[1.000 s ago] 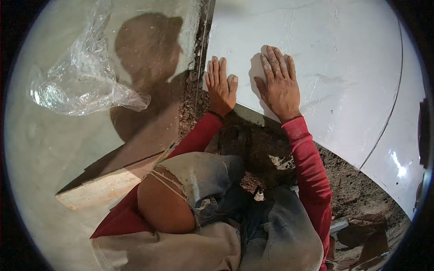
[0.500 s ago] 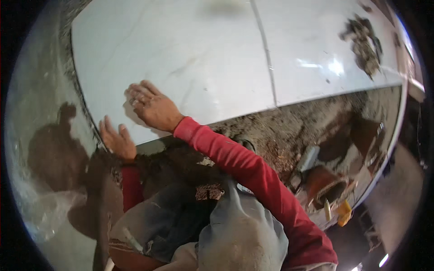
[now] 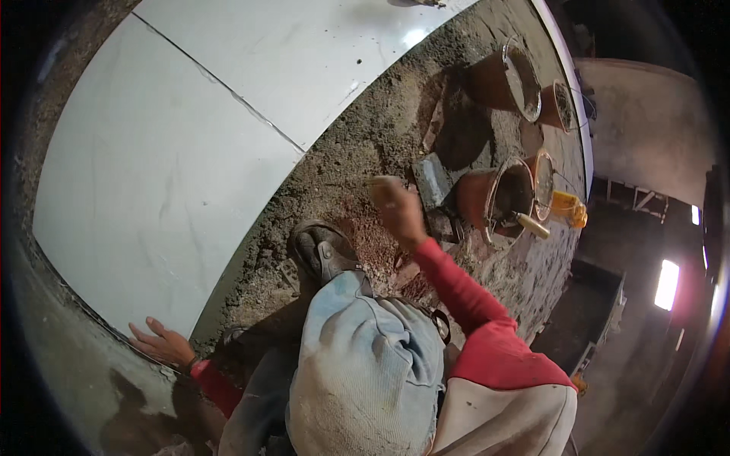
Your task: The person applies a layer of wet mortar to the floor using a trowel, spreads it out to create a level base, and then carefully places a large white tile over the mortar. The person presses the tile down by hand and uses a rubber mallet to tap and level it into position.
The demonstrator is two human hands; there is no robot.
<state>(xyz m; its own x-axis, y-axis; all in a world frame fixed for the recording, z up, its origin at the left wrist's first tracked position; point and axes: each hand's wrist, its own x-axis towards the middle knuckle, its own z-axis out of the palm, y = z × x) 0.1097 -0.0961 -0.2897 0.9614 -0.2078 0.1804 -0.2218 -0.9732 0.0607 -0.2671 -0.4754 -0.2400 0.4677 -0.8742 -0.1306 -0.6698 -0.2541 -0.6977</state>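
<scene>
My left hand (image 3: 163, 345) lies with fingers spread on the near corner of a large white tile (image 3: 152, 182), next to the wall-side edge. Over the rough mortar bed (image 3: 342, 163), my right hand (image 3: 398, 210) is raised with its fingers curled. A pale yellowish bit shows at its fingertips, but blur hides what it is. A grey block (image 3: 432, 181) lies just right of that hand. Close by stands an orange-brown bucket (image 3: 475, 199), with a tool's wooden handle (image 3: 532, 226) sticking out over its rim.
A second white tile (image 3: 304, 53) adjoins the first across a dark joint. More buckets, including a large one (image 3: 487, 80), stand on the mortar at the right. A yellow object (image 3: 569, 209) sits beside them. My shoe (image 3: 323, 251) rests on the mortar below the tile edge.
My right hand has left the tile and swung right, over the mortar near the buckets. My left hand stays at the tile corner. The view has turned toward the right.
</scene>
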